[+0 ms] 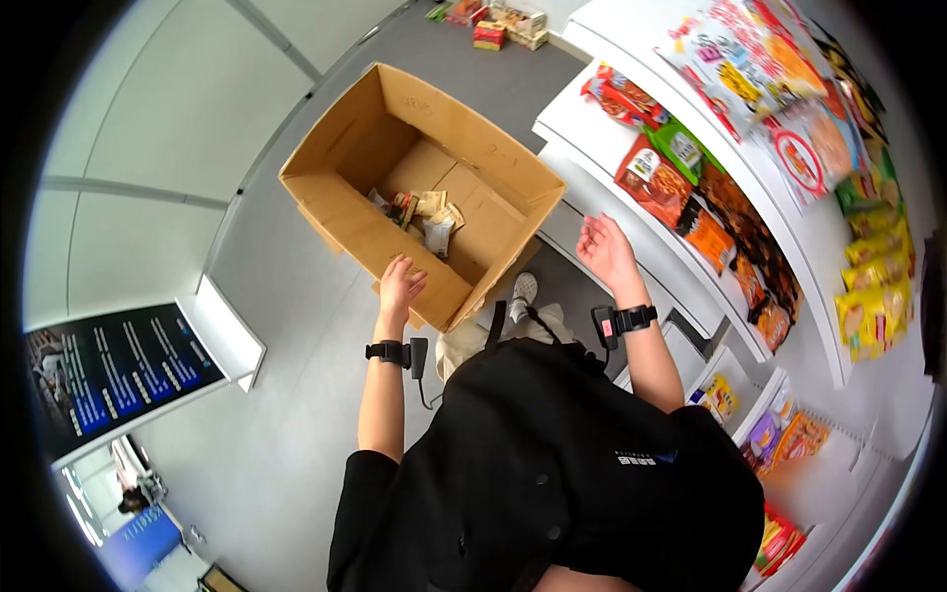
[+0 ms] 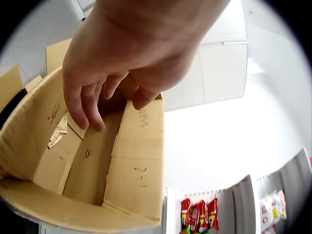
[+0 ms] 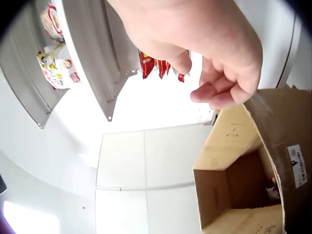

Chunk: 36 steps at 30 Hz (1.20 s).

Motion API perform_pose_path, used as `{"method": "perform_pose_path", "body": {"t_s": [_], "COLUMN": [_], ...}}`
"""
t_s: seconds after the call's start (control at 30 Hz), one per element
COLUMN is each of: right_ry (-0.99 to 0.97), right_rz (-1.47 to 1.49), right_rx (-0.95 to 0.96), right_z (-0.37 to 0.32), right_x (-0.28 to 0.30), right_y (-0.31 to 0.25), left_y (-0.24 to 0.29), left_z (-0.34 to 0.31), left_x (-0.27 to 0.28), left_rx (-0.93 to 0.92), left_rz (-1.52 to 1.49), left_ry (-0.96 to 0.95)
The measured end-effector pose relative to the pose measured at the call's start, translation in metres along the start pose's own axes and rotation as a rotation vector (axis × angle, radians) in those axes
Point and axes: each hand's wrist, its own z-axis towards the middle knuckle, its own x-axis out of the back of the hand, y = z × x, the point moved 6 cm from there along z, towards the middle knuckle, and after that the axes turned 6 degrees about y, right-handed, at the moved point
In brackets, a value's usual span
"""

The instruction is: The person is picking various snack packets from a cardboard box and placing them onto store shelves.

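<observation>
A large open cardboard box [image 1: 503,163] stands before the person, with several small packets [image 1: 431,219] lying at its bottom. Over the box's near left edge is the left hand [image 1: 400,288], its fingers loosely bent and holding nothing. In the left wrist view the left hand [image 2: 126,63] overlaps the box's opening. The right hand [image 1: 607,249] is raised between the box's right side and the shelves, also holding nothing. Its fingers curl loosely in the right wrist view, where the right hand [image 3: 214,58] appears beside the box's rim [image 3: 251,109].
White shelves [image 1: 582,123] on the right carry snack bags [image 1: 656,178] and large packs [image 1: 755,74]. More packages [image 1: 508,30] lie on the floor at the back. A dark sign board [image 1: 118,370] is at left. The person's shoe [image 1: 525,289] shows below the box.
</observation>
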Motion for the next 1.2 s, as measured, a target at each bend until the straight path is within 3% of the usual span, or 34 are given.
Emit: {"method": "perform_pose_path", "body": {"t_s": [0.13,0.33,0.57,0.73,0.97,1.2], "right_ry": [-0.051,-0.115,0.006,0.121,0.276,0.44], "right_rz": [-0.097,-0.239,-0.25,-0.189,-0.246,-0.428], "right_rx": [-0.123,-0.246,-0.361,-0.302,-0.369,-0.5], "right_z": [0.044,0.074,0.094,0.116,0.185,0.322], "right_x": [-0.045,-0.116,-0.168,-0.206,-0.206,-0.147], "right_y": [0.006,0.031,0.069,0.089,0.144,0.224], "left_y": [0.01,0.009,0.039,0.079,0.105,0.109], "left_z": [-0.005,0.007,0.038,0.08,0.094,0.097], "left_x": [0.004,0.021,0.034,0.067,0.081,0.072], "left_rx": [0.053,0.084,0.072,0.046,0.073,0.192], "left_rz": [-0.081,-0.164,-0.168,-0.105,-0.037,0.053], "left_ry": [0.081,0.049,-0.006,-0.065,-0.091,0.005]}}
